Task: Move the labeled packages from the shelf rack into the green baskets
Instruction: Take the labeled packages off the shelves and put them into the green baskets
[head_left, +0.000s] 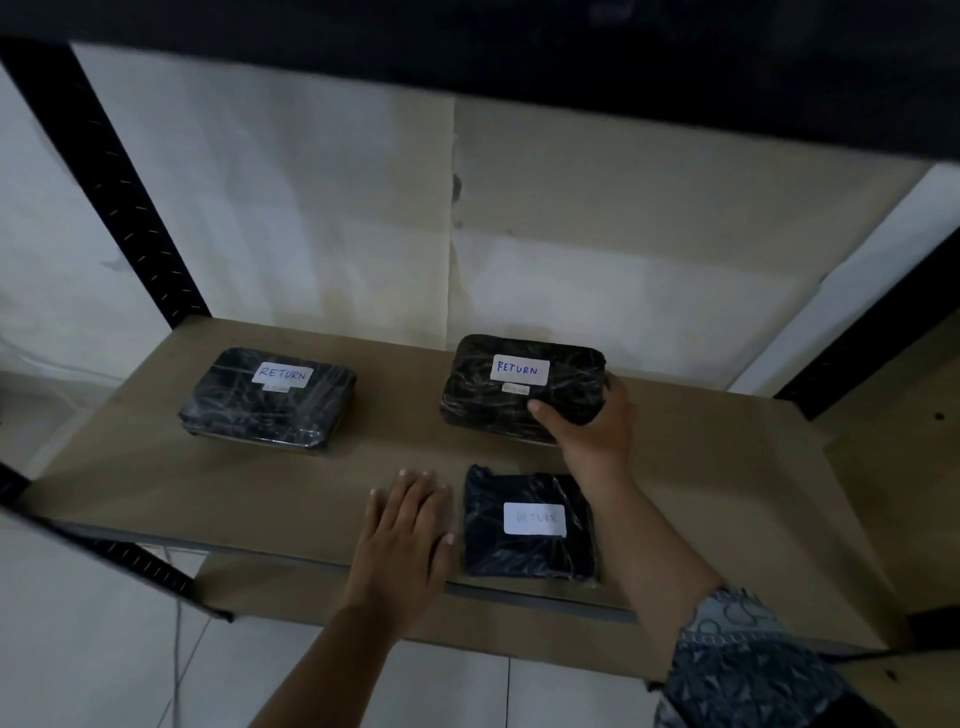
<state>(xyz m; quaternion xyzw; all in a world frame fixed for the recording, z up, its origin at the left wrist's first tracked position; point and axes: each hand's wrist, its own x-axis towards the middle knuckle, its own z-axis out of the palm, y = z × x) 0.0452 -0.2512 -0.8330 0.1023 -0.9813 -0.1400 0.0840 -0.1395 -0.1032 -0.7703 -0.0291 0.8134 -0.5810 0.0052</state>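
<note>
Three black wrapped packages lie on the brown shelf of a dark metal rack, each with a white label reading RETURN, though the writing on the nearest label is faint. No green basket shows in this view, so all three are yet to be moved.

By size, the shelf board comes first: it spans the whole width between the rack posts, with a pale wall behind it. Next is the left package, flat on the board and well apart from both hands, untouched. The right package sits toward the back, its near edge looking slightly raised, which suits a lift being started. The front package lies close to the shelf's front edge, between the two forearms.

The right hand grips the near right corner of the right package, thumb on top and fingers curled around its far side; a patterned sleeve covers the upper forearm. The left hand is spread flat with fingers released, lying on or just over the board beside the front package, holding nothing; it likely steadies the reach or waits to take that package.
</note>
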